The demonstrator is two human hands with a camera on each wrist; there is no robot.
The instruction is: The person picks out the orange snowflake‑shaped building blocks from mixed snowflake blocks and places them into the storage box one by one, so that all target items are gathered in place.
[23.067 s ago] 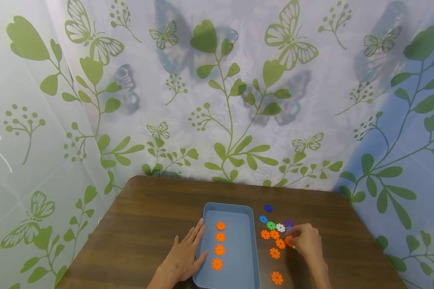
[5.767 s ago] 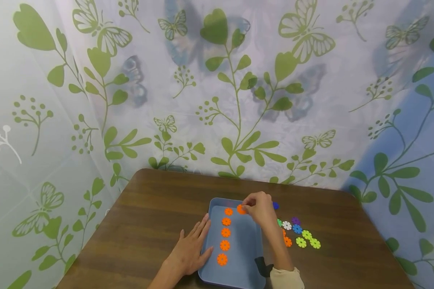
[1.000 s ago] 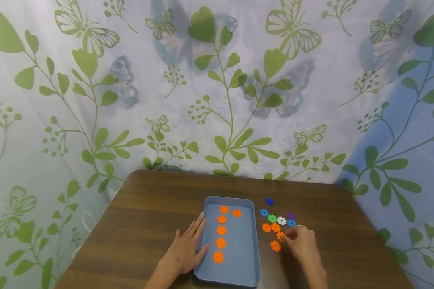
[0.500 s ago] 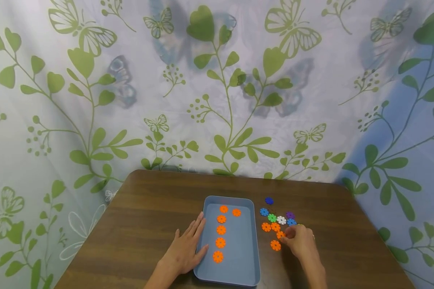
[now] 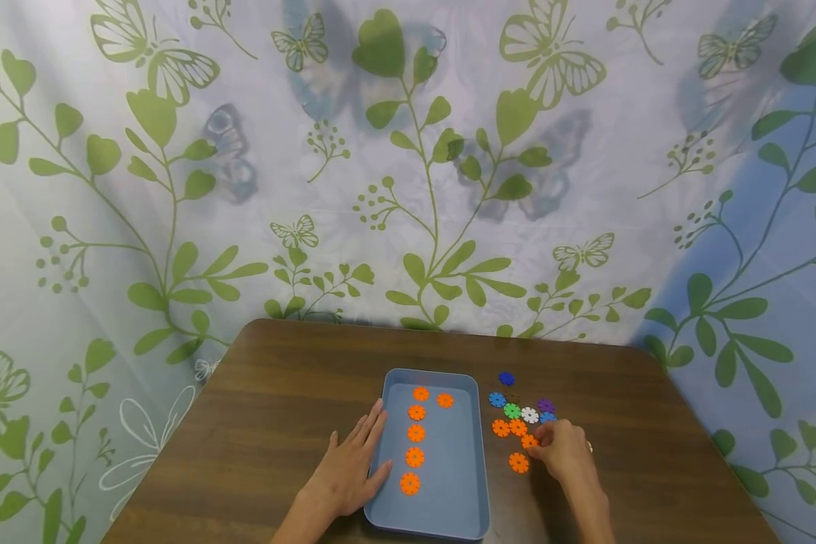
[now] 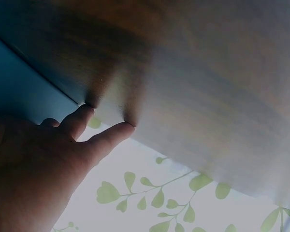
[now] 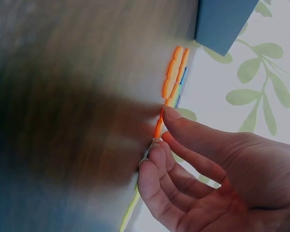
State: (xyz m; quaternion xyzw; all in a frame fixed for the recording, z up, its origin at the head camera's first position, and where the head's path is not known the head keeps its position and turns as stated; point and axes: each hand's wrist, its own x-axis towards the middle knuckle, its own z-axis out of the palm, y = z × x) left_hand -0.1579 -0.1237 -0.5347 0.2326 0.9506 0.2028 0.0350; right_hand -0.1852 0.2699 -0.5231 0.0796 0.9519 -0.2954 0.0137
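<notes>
My left hand (image 5: 349,467) lies with fingers straight along the left rim of a grey-blue tray (image 5: 449,483); in the left wrist view two fingertips (image 6: 127,126) meet the table. Inside the tray, several orange notched discs (image 5: 416,433) form a column, and one more orange disc (image 5: 445,400) sits right of its far end. Right of the tray, my right hand (image 5: 566,451) pinches an orange disc (image 5: 528,441) at the table surface. In the right wrist view its thumb and curled fingers close around the orange disc (image 7: 159,124).
Near my right hand lie loose discs: orange (image 5: 518,462), green (image 5: 512,411), white (image 5: 530,415), light blue (image 5: 497,400), purple (image 5: 545,406) and dark blue (image 5: 506,378). A yellow-green disc (image 7: 129,211) shows below the fingers. A patterned curtain (image 5: 408,189) hangs behind the brown table (image 5: 299,378).
The tray's orange column has grown since the oldest frame. The disc held 5.8 seconds ago now lies at the tray's far right, and my right hand is back among the loose discs, nearly still.
</notes>
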